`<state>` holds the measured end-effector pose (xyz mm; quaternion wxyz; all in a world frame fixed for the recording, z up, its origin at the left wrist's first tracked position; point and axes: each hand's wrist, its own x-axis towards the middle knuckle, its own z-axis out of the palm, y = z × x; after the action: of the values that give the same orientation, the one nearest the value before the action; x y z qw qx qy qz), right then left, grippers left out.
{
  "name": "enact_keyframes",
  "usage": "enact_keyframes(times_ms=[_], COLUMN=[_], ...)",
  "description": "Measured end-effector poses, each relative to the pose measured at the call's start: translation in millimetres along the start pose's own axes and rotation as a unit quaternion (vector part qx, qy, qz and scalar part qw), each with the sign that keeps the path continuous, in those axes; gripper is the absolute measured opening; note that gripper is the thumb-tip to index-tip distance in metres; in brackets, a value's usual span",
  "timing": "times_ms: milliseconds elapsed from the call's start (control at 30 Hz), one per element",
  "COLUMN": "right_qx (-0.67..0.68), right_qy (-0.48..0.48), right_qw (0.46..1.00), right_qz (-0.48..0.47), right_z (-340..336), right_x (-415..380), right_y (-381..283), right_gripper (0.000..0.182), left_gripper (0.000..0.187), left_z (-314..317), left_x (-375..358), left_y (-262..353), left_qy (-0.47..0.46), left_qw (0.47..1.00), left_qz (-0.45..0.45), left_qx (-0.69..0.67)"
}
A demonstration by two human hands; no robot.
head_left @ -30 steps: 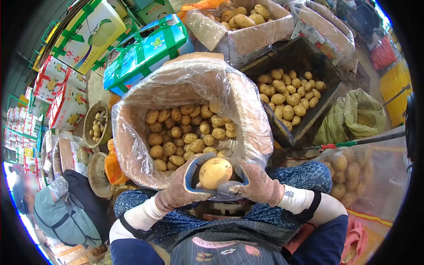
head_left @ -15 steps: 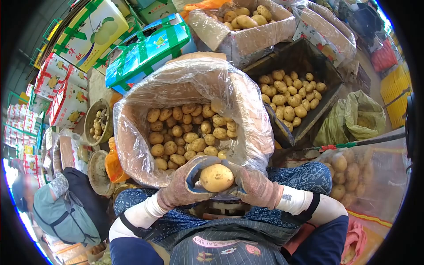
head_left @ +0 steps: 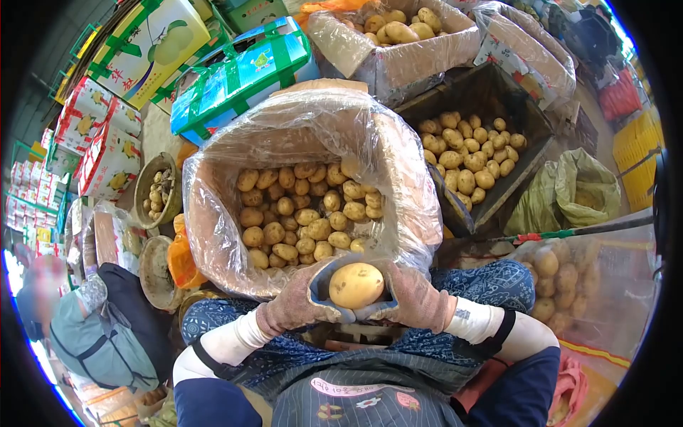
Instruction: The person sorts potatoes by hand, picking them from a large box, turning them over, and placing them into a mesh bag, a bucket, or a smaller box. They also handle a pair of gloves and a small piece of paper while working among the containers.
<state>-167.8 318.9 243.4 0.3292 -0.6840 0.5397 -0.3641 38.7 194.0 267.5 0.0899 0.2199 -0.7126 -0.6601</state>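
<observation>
Between my two gloved hands sits one large, pale yellow potato [head_left: 356, 285] with dark specks. My left hand [head_left: 302, 295] cups it from the left, and my right hand [head_left: 413, 295] closes on it from the right. Both gloves are dusty brownish cloth with blue-grey palms. Just beyond my hands stands a cardboard box [head_left: 213, 235] lined with clear plastic. Many loose potatoes [head_left: 306, 213] lie inside it, lower than its walls.
A dark crate [head_left: 523, 117] of potatoes stands to the right, another potato box [head_left: 427, 60] behind. Two round baskets [head_left: 151, 274] and an orange bag [head_left: 186, 256] lie left. A clear bag of potatoes [head_left: 562, 277] is near my right knee. A co-worker [head_left: 107, 341] is at left.
The potato has turned in my hands and shifted slightly right and toward the box. My hands still hold it from both sides, with the fingers resettled.
</observation>
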Motion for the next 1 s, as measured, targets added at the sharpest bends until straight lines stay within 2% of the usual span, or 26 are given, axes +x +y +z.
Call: enact_keyframes(times_ms=[33,100,233,300,333,400,433,533,600,633,667,700,767,800,867,900,933,1000], right_qx=[0.000,-0.039,-0.056,-0.070,-0.074,-0.098,-0.135,-0.113,-0.074,0.082,0.236,0.238,0.304,0.307,0.345,0.302,0.308,0.323], right_qy=[-0.001,0.016,-0.005,-0.160,-0.162,-0.066,-0.070,-0.058,-0.062,-0.067,-0.070,-0.073,-0.141,-0.147,-0.127,-0.122,-0.126,0.009], right_qw=[1.000,0.997,0.998,0.978,0.977,0.992,0.988,0.991,0.995,0.994,0.967,0.966,0.911,0.910,0.880,0.892,0.890,0.853], right_qz=[0.000,-0.060,-0.034,0.114,0.113,0.049,0.021,-0.028,-0.034,0.019,0.072,0.071,0.242,0.238,0.300,0.314,0.313,0.410], right_z=[2.2,6.7,0.7,-8.6,-10.1,-9.5,-14.4,-29.4,-24.7,-17.1,-12.8,-14.2,-25.4,-29.9,-38.0,-42.5,-52.2,-73.1], right_x=[-0.6,-2.8,-5.9,-0.7,-0.4,4.1,10.0,17.2,14.3,12.1,11.8,11.2,12.6,13.3,12.3,9.9,8.5,4.3], right_y=[1.7,6.1,0.2,-1.3,-2.2,-3.1,-2.8,-9.3,-2.0,0.6,1.3,-0.5,-15.1,-20.7,-26.0,-20.5,-20.6,-19.8], right_gripper=[0.079,0.075,0.071,0.071,0.071,0.073,0.078,0.088,0.090,0.084,0.078,0.078,0.064,0.064,0.057,0.054,0.054,0.056], left_gripper=[0.094,0.089,0.089,0.087,0.087,0.084,0.083,0.082,0.079,0.079,0.079,0.079,0.075,0.075,0.066,0.056,0.056,0.050], left_z=[-0.3,-0.6,-0.4,3.6,5.1,3.9,1.5,-1.6,1.3,2.3,3.3,5.6,11.5,12.7,14.1,12.7,1.4,-43.5], left_x=[-0.6,-1.0,-3.0,-4.5,-3.4,-3.5,-3.3,-3.6,-3.0,-2.6,-2.4,-3.7,-11.0,-14.2,-20.7,-22.0,-18.9,-2.4], left_y=[1.7,5.9,3.9,6.0,3.0,-4.3,-0.6,-0.2,3.6,6.3,7.2,6.2,3.4,2.2,-0.5,-14.9,-13.6,-7.1], left_qy=[0.000,0.002,-0.019,-0.041,-0.038,0.017,0.045,0.068,0.076,0.066,0.057,0.059,0.023,0.028,0.018,0.057,0.059,0.030], left_qw=[1.000,1.000,0.998,0.998,0.998,0.995,0.984,0.965,0.967,0.968,0.968,0.969,0.986,0.986,0.999,0.996,0.996,0.958], left_qz=[0.000,-0.001,0.025,0.024,0.027,0.064,0.091,0.115,0.107,0.118,0.127,0.125,0.111,0.107,-0.006,0.051,0.044,-0.001], left_qx=[0.000,0.005,0.050,0.047,0.045,0.071,0.147,0.226,0.216,0.212,0.207,0.207,0.124,0.127,-0.033,0.040,0.042,0.286])
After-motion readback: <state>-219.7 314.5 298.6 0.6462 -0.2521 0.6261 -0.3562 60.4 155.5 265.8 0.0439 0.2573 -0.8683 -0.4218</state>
